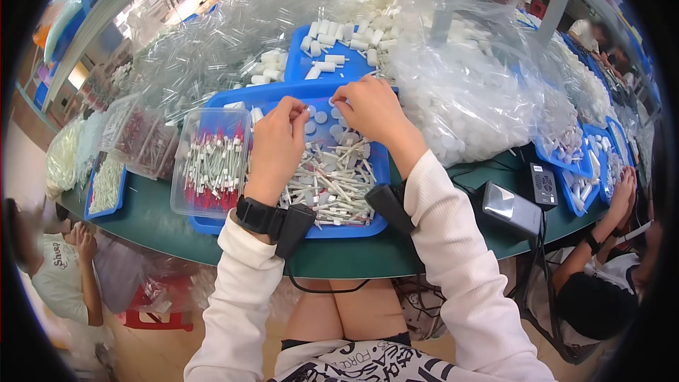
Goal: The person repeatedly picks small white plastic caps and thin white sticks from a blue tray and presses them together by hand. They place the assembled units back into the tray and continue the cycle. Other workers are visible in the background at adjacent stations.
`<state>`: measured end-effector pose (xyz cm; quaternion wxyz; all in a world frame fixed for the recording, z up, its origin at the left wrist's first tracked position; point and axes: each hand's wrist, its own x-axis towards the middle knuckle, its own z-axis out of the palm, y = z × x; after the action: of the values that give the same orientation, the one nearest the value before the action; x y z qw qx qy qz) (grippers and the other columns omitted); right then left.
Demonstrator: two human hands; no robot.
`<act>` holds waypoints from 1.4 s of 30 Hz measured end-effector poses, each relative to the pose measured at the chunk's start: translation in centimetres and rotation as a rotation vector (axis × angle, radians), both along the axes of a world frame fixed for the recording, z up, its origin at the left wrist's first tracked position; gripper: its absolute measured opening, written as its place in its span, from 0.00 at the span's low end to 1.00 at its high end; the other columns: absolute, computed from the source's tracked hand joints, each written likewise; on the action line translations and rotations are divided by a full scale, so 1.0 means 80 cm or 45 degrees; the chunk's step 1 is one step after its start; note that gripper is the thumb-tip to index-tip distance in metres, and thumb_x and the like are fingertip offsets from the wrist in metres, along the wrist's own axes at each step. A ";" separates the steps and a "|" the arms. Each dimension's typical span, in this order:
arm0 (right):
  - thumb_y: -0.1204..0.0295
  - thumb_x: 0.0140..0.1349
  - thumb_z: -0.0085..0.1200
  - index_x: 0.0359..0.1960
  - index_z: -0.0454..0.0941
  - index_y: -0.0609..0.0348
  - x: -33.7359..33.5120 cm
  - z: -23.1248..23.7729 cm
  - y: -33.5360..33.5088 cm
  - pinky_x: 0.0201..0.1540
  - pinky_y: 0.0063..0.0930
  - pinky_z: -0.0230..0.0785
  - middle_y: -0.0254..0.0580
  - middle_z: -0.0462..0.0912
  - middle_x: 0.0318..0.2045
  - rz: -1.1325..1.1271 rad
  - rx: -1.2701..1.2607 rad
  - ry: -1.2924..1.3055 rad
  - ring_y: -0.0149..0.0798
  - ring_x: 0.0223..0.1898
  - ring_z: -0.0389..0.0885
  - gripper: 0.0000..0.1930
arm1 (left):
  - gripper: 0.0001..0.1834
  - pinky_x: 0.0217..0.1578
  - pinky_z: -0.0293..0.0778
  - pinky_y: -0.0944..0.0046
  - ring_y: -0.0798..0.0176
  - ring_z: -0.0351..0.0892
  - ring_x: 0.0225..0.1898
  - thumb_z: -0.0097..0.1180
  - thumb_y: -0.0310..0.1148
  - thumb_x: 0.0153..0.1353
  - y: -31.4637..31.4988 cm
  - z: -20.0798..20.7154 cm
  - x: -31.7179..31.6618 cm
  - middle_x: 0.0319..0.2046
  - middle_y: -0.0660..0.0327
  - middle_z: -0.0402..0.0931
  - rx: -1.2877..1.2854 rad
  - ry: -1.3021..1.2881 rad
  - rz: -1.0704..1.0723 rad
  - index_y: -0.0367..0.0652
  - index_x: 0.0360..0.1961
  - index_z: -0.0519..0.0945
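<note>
Above the blue tray [378,163], my left hand [276,145] is closed in a pinch, with a tiny reddish tip showing at its fingertips. The rest of what it holds is hidden. My right hand [376,112] is also pinched, to the right of the left one; what its fingers hold, if anything, is too small to make out. Round translucent white discs [320,117] lie in the tray just under the fingertips. Nearer to me, the same tray bears a heap of thin white sticks [325,187]. Beside my left wrist, a clear plastic box [180,194] contains white sticks with red ends [212,170].
Behind stands another blue tray [297,56] with white cylinders [329,32]. Large clear bags [460,85] of white parts crowd the green table [339,258]. A black-and-silver box [511,210] with cables lies at right. Other people sit at both sides.
</note>
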<state>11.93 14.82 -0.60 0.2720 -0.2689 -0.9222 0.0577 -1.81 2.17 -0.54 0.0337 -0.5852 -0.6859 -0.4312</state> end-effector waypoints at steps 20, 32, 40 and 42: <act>0.70 0.47 0.62 0.41 0.79 0.54 -0.009 0.008 0.001 0.43 0.32 0.71 0.36 0.82 0.28 0.051 -0.428 0.554 0.38 0.36 0.81 0.16 | 0.07 0.30 0.70 0.71 0.71 0.77 0.30 0.51 0.28 0.64 -0.003 0.002 0.021 0.27 0.60 0.79 0.227 -0.445 -0.199 0.35 0.36 0.78; 0.72 0.58 0.61 0.47 0.77 0.65 0.043 0.011 -0.053 0.46 0.25 0.72 0.42 0.81 0.41 0.579 -1.514 1.187 0.31 0.42 0.80 0.16 | 0.06 0.33 0.69 0.75 0.75 0.75 0.31 0.51 0.28 0.65 -0.011 0.003 0.038 0.31 0.65 0.79 0.155 -0.596 -0.368 0.37 0.37 0.78; 0.71 0.59 0.61 0.47 0.77 0.67 0.041 0.006 -0.058 0.47 0.25 0.72 0.43 0.81 0.41 0.542 -1.563 1.171 0.32 0.42 0.81 0.16 | 0.05 0.23 0.62 0.75 0.77 0.66 0.23 0.53 0.27 0.63 -0.008 0.000 0.037 0.27 0.64 0.77 0.239 -0.508 -0.334 0.38 0.37 0.79; 0.72 0.59 0.61 0.46 0.77 0.67 0.039 0.004 -0.058 0.47 0.25 0.72 0.43 0.82 0.41 0.556 -1.542 1.157 0.32 0.42 0.81 0.16 | 0.05 0.24 0.64 0.73 0.75 0.70 0.23 0.54 0.27 0.62 -0.009 -0.001 0.036 0.28 0.62 0.78 0.223 -0.443 -0.278 0.39 0.37 0.79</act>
<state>15.08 10.21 -0.26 0.4109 -0.1331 -0.5608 0.7064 1.03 1.44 -0.61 -0.0813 -0.5676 -0.5740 -0.5846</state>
